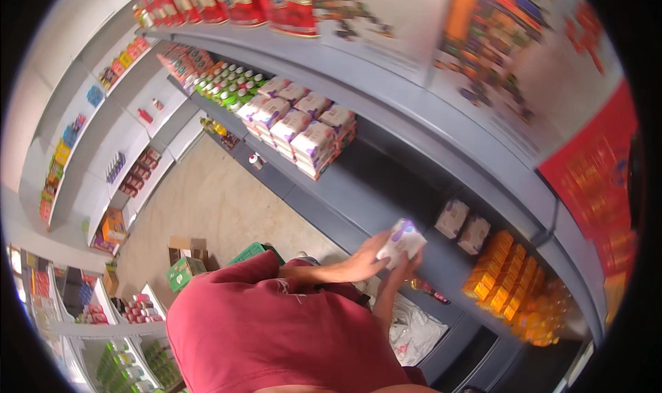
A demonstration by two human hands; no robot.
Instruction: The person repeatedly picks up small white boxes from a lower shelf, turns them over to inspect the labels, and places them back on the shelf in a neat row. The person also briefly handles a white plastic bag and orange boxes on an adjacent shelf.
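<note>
Both of my hands are on one white soft pack (401,242) with purple and blue print, which looks like packaged paper tissues. My left hand (371,256) grips its left side, and my right hand (406,269) holds it from below. The pack is held up in front of the dark grey shelf (357,191). Two similar packs (452,218) lie side by side on that shelf, right of my hands. Farther left on it stands a stacked block of like packs (295,124), several high.
Orange boxes (499,274) and orange bottles (538,320) stand on the shelf at right. Green bottles with white caps (230,85) are beyond the stack. A white plastic bag (414,331) lies below my right arm. A green basket (253,253) and carton (185,273) are on the floor.
</note>
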